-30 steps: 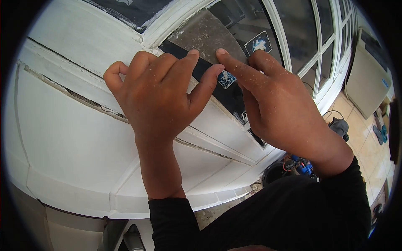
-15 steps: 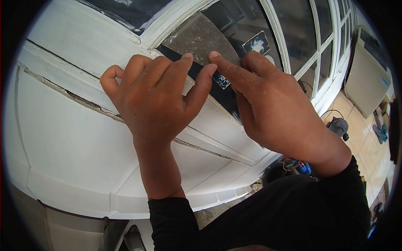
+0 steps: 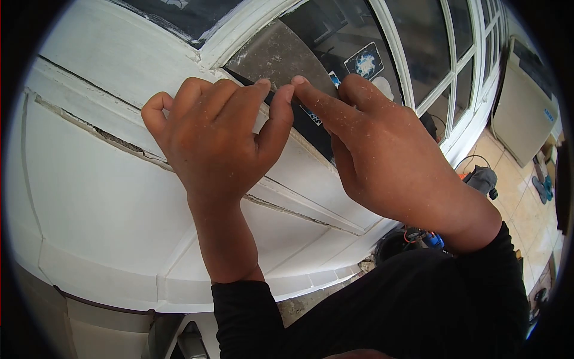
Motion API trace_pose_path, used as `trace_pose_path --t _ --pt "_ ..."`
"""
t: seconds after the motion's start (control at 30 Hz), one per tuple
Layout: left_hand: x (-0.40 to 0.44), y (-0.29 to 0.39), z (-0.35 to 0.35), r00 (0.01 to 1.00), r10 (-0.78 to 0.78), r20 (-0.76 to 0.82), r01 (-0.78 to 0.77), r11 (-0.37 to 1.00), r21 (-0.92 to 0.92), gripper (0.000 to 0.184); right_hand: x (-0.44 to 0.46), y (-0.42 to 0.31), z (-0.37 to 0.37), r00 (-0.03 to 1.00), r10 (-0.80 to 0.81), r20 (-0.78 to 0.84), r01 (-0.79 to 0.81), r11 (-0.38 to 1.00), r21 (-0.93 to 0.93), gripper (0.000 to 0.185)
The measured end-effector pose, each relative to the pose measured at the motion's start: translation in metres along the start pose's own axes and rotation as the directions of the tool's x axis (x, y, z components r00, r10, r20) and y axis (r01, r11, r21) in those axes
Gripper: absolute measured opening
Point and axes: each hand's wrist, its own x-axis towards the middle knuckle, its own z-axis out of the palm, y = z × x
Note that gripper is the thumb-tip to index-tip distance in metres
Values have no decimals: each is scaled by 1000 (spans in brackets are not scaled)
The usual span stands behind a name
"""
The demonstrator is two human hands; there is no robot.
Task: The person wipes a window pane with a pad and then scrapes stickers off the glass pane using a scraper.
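A grey-brown sheet flecked with white, which looks like sandpaper, lies in front of the dark window glass. My left hand has its index fingertip at the sheet's lower edge, thumb close beside it, other fingers curled. From the right, my right hand reaches in with its index fingertip on the same edge, almost touching my left thumb. The right thumb is mostly hidden under that hand. Pale dust dots both hands. Around the pane runs a white frame with worn, chipped paint.
A white panel with a cracked groove spreads below. Stickers are on the glass. To the right, white-framed panes continue past a beige panel, slippers and floor tiles. A dark bucket holding tools stands below.
Both hands have shifted slightly left, and the sheet has moved left with them. My right index fingertip has come nearer to my left hand.
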Motion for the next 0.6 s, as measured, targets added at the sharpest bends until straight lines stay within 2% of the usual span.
trace_pose_path --t 0.43,0.6 --pt "1 4 1 1000 -4 31 5 999 -46 8 -1 22 -5 995 -79 -68 83 995 53 54" --pt "0 4 1 993 -33 111 33 999 6 24 -5 35 3 980 -59 -191 67 997 35 56"
